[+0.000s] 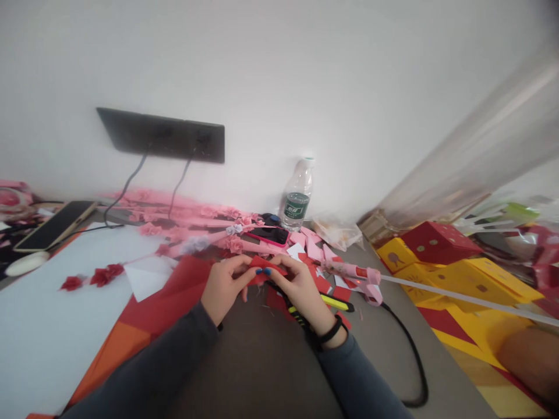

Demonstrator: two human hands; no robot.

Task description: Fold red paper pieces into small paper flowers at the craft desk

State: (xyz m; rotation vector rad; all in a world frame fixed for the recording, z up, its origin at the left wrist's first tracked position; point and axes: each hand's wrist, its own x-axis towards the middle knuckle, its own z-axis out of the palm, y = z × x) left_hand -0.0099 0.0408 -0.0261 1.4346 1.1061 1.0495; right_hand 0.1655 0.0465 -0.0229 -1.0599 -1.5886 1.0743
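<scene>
Both hands meet above the desk [257, 355], the fingers of the left hand [220, 286] and right hand [305, 291] pinching a small piece of red paper [258, 263] between them. Right of the right hand lie a yellow-and-black cutter [336, 302] and a pink glue gun [371, 277]; beyond, a bottle [297, 201] stands upright near a phone [273, 234]. At left, red paper flowers [102, 276] rest on a pale sheet [39, 343].

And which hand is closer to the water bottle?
Right: the right hand is in front of the bottle; the left hand is in front too, but farther left.
</scene>
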